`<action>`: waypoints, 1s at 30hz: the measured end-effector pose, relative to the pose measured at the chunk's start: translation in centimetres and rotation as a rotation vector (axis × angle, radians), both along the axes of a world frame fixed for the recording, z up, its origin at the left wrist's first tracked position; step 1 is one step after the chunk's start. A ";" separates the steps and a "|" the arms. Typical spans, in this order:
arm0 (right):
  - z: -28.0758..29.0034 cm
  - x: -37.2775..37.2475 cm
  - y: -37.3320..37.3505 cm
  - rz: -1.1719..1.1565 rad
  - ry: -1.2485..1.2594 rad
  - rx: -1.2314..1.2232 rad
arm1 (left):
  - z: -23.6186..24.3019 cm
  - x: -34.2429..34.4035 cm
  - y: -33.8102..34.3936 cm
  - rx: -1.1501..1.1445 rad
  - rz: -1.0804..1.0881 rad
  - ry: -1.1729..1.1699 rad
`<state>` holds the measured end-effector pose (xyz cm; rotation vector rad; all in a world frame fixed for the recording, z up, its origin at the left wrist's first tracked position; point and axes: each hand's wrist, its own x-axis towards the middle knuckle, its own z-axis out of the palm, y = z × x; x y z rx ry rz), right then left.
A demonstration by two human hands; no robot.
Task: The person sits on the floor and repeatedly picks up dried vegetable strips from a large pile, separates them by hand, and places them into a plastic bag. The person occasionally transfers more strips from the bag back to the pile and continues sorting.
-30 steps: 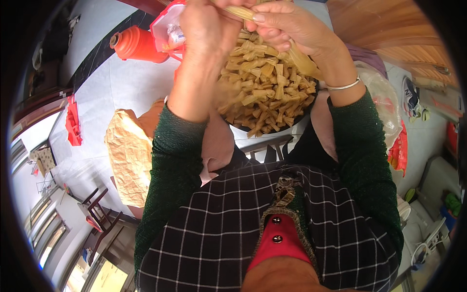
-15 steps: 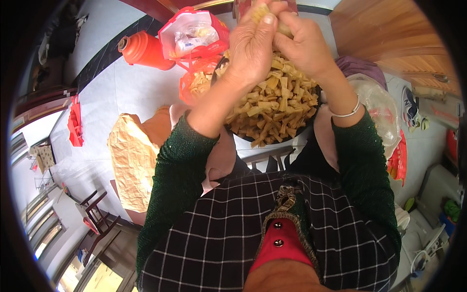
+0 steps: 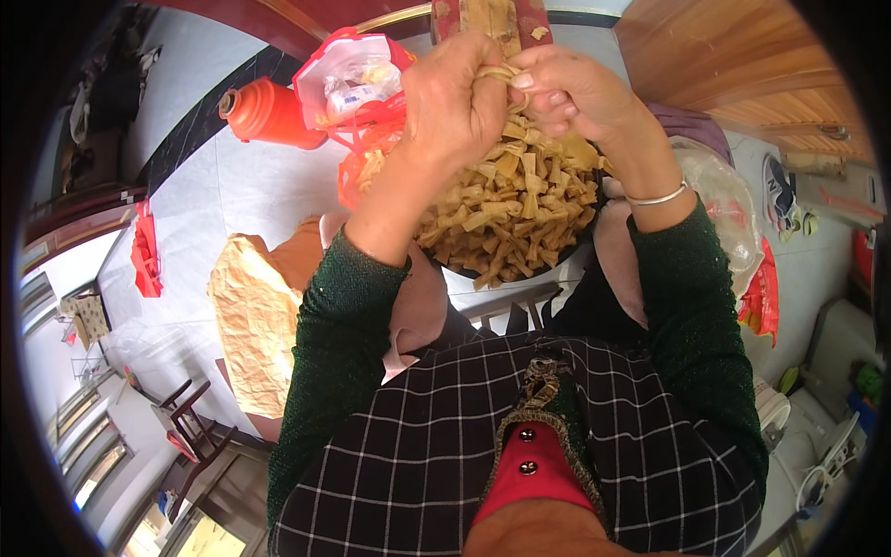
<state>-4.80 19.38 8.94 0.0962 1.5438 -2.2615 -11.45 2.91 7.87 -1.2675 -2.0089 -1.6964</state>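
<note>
A thin, pale tan strip [image 3: 502, 74], looped like tofu skin being knotted, runs between my two hands. My left hand [image 3: 452, 97] is closed in a fist around one side of it. The thumb and fingertips of my right hand [image 3: 577, 91] pinch the other side; its remaining fingers are curled. Both hands are above the far part of a dark round basin [image 3: 552, 272]. Heaped in the basin are many small tan knotted pieces [image 3: 524, 200] of similar material. My left hand and forearm hide the basin's far left side.
Beyond my hands is a wooden board [image 3: 492, 26] on a red surface [image 3: 536, 20]. Left of the basin are a red-and-white bag [image 3: 320, 88], an orange flask [image 3: 269, 113] and crumpled brown paper [image 3: 249, 320]. At right lie a clear plastic bag [image 3: 719, 190] and a shoe [image 3: 780, 193].
My hands have come down and nearer to me, uncovering the wooden board. The strip, earlier bunched between both hands, now shows as a loop between them.
</note>
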 end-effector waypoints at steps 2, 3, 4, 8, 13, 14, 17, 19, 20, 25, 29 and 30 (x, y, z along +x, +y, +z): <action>0.6 0.3 -0.8 -0.137 0.130 0.254 | 0.0 0.0 -0.1 -0.033 -0.007 -0.276; 0.8 0.4 -1.1 -0.209 0.195 0.382 | -0.1 -0.2 -0.1 -0.055 -0.035 -0.490; 0.8 0.4 -1.1 -0.193 0.223 0.394 | -0.2 -0.4 -0.1 -0.078 -0.063 -0.704; 0.2 0.5 -0.4 -0.125 0.246 0.271 | 0.5 -1.1 -0.7 -0.201 -0.106 -0.744; -1.3 0.2 0.7 -0.024 0.247 -0.325 | 0.0 -0.9 -0.2 -0.251 0.126 -0.390; -1.5 0.3 0.4 -0.060 0.265 -0.359 | -0.1 -0.8 -0.1 -0.258 0.181 -0.325; -0.7 0.4 -0.8 -0.204 0.252 -0.110 | -0.5 -1.1 -0.5 -0.283 0.089 -0.193; -0.5 0.4 -0.8 -0.241 0.256 0.086 | 0.0 -1.2 -1.1 -0.282 -0.083 -0.257; -0.6 0.3 -0.6 -0.222 0.277 0.140 | 0.2 -1.3 -1.4 -0.282 -0.170 -0.288; -0.9 0.2 -0.6 -0.240 0.345 0.154 | 0.2 -2.3 -1.6 -0.260 -0.414 -0.713; -1.0 0.1 0.2 -0.184 0.361 0.255 | 1.1 -1.9 -1.7 -0.233 -0.412 -0.702; -1.2 0.1 0.4 -0.165 0.360 0.272 | 0.7 -2.0 -1.6 -0.231 -0.406 -0.692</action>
